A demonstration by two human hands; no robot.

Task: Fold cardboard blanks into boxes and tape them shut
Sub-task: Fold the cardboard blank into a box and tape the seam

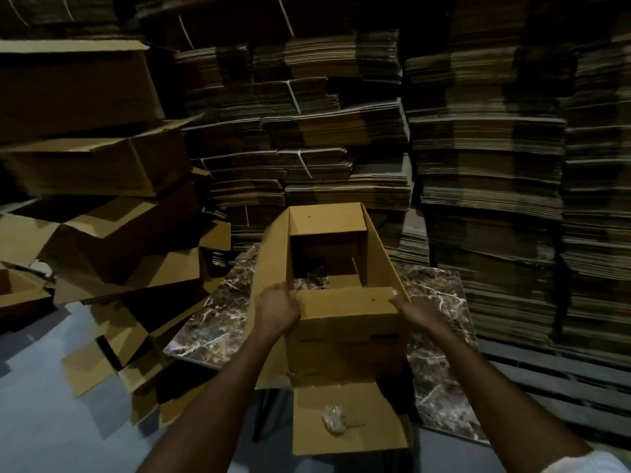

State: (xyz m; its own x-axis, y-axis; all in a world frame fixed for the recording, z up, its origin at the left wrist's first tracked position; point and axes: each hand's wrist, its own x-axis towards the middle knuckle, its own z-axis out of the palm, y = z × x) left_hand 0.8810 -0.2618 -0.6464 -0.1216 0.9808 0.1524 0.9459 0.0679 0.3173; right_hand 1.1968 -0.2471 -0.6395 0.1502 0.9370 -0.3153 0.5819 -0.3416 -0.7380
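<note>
A partly folded cardboard box is seen standing open-topped on the marbled desk, its upper flaps still raised. The left hand is curled round the near-left corner of the box. The fingers of the right hand appear to be laid straight against the near-right corner, though blur obscures the contact. Stacks of flat blanks are ranged behind.

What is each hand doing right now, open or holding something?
Left hand: grips the box at the left edge of its near flap.
Right hand: open, straight fingers touching the box's right side.
</note>
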